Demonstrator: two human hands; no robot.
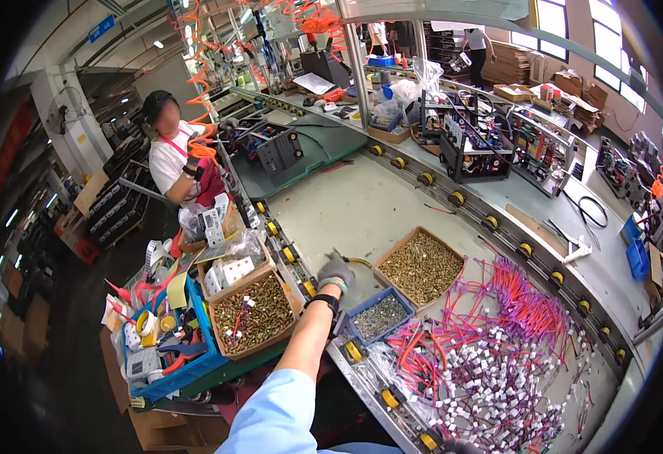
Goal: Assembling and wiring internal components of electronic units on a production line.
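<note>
My left hand [337, 274], in a grey glove with a dark watch at the wrist, reaches out over the near edge of the conveyor table. Its fingers look curled, and a thin, curved, yellowish piece [358, 262] extends beside them; what they hold is hidden. Right of the hand stand a cardboard tray of brass-coloured fittings [421, 265] and a blue bin of small silver screws [380, 316]. A large pile of red and purple wires with white connectors [490, 378] spreads farther right. At the lower rim, a dark grey patch [464, 446] may be my gloved right hand; its fingers are not discernible.
A carton of brass fittings [256, 314] and a blue crate of tools [214, 363] stand left of my arm. Roller rails [456, 198] border the table. Beyond, a person [184, 155] handles a black machine unit [278, 151]. Open machine frames [475, 144] stand at right.
</note>
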